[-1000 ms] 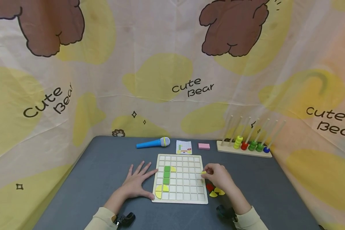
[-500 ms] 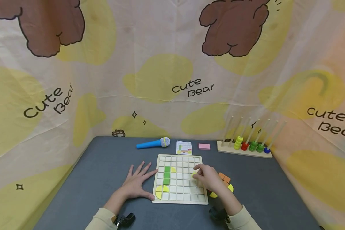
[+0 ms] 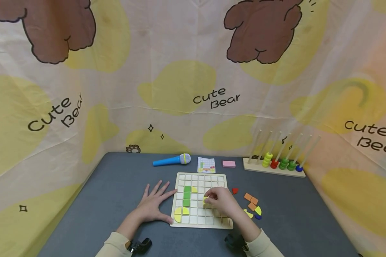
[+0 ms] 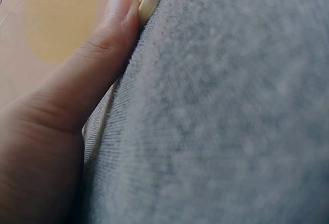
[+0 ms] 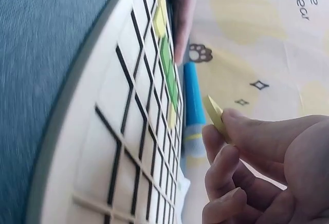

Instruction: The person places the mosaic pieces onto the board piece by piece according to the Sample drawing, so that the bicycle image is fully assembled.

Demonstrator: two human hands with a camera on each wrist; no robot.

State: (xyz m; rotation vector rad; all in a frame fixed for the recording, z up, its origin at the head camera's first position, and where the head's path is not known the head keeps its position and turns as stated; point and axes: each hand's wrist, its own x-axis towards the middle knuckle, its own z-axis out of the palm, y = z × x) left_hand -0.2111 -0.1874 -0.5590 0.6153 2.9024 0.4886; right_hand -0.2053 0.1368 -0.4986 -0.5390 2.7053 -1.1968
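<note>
A white grid board lies on the table, with green square tiles in one column and yellow rounded tiles at its lower left. One more yellow tile sits beside the top green one. My left hand is spread with straight fingers, its thumb touching the board's lower left corner. Over the middle of the grid, my right hand pinches a small yellow tile between thumb and index finger. The fingers partly cover that tile in the head view.
Right of the board lie orange tiles, a red tile, several yellow ones and a blue tile. Along the back are a blue toy microphone, a pattern card, a pink block and a peg rack with beads.
My right hand has moved left from the board's right edge to over its middle, carrying the yellow tile. The loose tiles at the right have come into sight. The left hand has stayed put.
</note>
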